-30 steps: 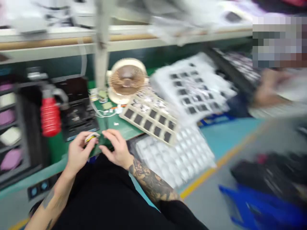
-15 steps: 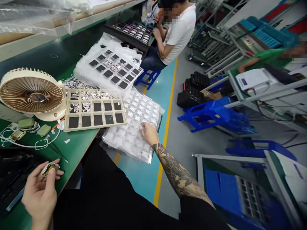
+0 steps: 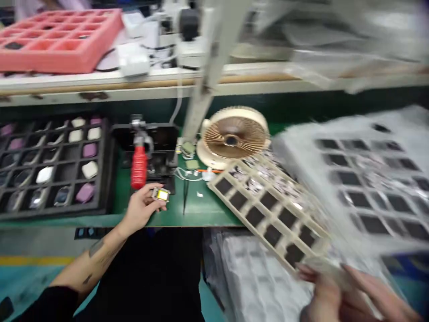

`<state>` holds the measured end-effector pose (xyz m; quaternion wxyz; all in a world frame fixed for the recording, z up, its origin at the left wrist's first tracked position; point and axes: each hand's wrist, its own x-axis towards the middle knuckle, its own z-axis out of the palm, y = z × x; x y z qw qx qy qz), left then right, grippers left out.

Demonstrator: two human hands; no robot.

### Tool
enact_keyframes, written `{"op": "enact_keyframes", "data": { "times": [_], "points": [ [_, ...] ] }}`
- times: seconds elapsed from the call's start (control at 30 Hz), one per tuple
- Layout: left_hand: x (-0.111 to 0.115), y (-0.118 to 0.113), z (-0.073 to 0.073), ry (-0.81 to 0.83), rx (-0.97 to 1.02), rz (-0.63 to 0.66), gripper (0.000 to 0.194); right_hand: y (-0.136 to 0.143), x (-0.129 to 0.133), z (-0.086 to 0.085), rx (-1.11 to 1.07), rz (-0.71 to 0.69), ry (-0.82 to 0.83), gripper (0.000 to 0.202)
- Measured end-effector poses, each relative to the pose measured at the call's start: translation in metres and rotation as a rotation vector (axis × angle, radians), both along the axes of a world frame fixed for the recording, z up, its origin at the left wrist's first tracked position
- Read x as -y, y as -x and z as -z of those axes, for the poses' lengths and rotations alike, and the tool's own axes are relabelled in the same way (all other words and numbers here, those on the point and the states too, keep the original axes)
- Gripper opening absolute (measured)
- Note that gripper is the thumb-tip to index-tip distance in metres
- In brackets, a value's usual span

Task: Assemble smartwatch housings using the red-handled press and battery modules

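Note:
My left hand (image 3: 144,208) pinches a small open watch case (image 3: 161,194) with a yellow and silver part inside, just over the bench's front edge. At the lower right, my right hand (image 3: 348,290) is smeared by motion. Its fingers are bent around a pale, thin piece (image 3: 326,267) whose kind I cannot make out. That hand is over the white moulded tray (image 3: 248,268), close to the near corner of a beige compartment tray (image 3: 264,232). Dark pads and small white pieces lie in the beige tray. A toggle press with a red handle (image 3: 139,167) stands behind my left hand.
A black tray of watch cases (image 3: 109,179) lies at the left. Behind the beige tray stands a fan (image 3: 231,138). Tweezers (image 3: 185,197) lie on the green bench (image 3: 201,214). Plastic-covered trays (image 3: 301,147) are at the right. A pink tray (image 3: 67,58) sits on the shelf.
The view has swung left to face the bench. My right hand has left the spot on the white tray where its fingers were. My left hand still holds the watch case.

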<state>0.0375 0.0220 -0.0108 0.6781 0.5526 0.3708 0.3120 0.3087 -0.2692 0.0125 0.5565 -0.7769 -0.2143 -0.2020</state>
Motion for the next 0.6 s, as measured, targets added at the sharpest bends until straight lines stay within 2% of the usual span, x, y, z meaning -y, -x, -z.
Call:
{"op": "enact_keyframes", "data": {
  "times": [0.07,0.1,0.17,0.23,0.33,0.43,0.53,0.6],
  "points": [
    [-0.002,0.007,0.002,0.011,0.019,-0.063,0.053,0.032,-0.063,0.001,0.001,-0.292,-0.035,0.032],
    [-0.002,0.012,0.002,0.022,0.036,-0.087,0.053,0.05,-0.091,0.003,-0.085,-0.48,-0.036,0.025],
    [0.0,0.021,0.0,0.046,0.081,-0.124,0.055,0.084,-0.136,0.011,-0.254,-0.814,-0.04,0.023],
    [0.005,0.032,-0.004,0.069,0.129,-0.139,0.057,0.108,-0.169,0.019,-0.347,-1.03,-0.07,0.027],
    [0.015,0.045,-0.011,0.065,0.178,-0.095,0.057,0.125,-0.201,0.025,-0.288,-1.157,-0.068,0.03],
    [0.022,0.05,-0.016,0.031,0.199,-0.049,0.057,0.132,-0.219,0.022,-0.161,-1.245,0.027,0.033],
    [0.024,0.048,-0.017,0.018,0.18,-0.091,0.044,0.138,-0.223,0.021,-0.145,-1.334,0.086,0.035],
    [0.022,0.046,-0.016,0.0,0.155,-0.123,0.035,0.144,-0.22,0.024,-0.196,-1.314,0.09,0.036]
  ]
}}
